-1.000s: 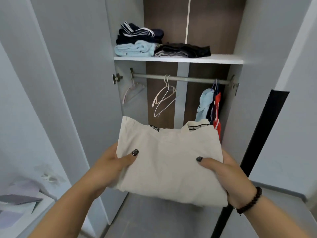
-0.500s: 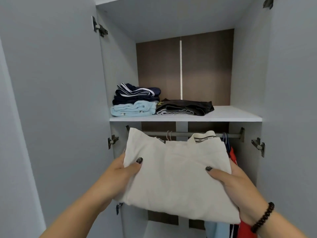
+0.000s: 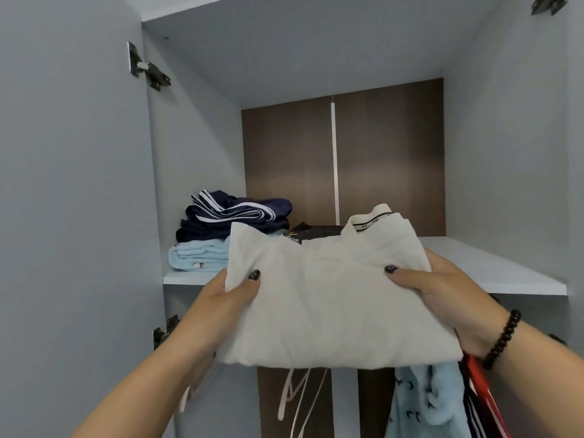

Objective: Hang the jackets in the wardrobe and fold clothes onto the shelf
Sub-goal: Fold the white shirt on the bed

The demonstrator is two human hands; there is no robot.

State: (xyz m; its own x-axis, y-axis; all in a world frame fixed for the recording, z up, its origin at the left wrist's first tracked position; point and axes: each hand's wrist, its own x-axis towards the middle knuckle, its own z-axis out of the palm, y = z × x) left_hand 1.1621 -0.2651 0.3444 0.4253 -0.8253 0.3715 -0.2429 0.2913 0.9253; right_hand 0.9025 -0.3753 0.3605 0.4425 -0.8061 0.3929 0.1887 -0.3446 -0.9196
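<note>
Folded cream garment (image 3: pixel 331 298) held flat in both hands at shelf (image 3: pixel 493 267) height, far edge over the shelf front. Left hand (image 3: pixel 227 301) and right hand (image 3: pixel 442 295) each pinch a side, thumb on top. Navy (image 3: pixel 234 216) and light-blue (image 3: pixel 199 257) folded clothes stacked at shelf left; light-blue jacket (image 3: pixel 423 403) hangs below.

1. I count one folded cream garment (image 3: pixel 331 298) at the centre of the frame, held by two hands: my left hand (image 3: pixel 226 308) and my right hand (image 3: pixel 448 298).
2. Three folded garments sit on the one shelf (image 3: pixel 505 273): a navy striped one (image 3: pixel 234 216) on top of a light blue one (image 3: pixel 199 257) at centre left, and a black one (image 3: pixel 319 233) just beside them.
3. One light blue fleece jacket (image 3: pixel 426 403) hangs at lower right; the dark and red clothes (image 3: pixel 480 403) beside it I cannot count.
4. White hangers (image 3: pixel 294 393) show at bottom centre; their number is unclear.
5. Three door hinges show: one hinge (image 3: pixel 148 69) at upper left, one (image 3: pixel 164 330) at lower left, one (image 3: pixel 548 3) at the top right corner.
6. One beaded bracelet (image 3: pixel 502 339) circles my right wrist.
</note>
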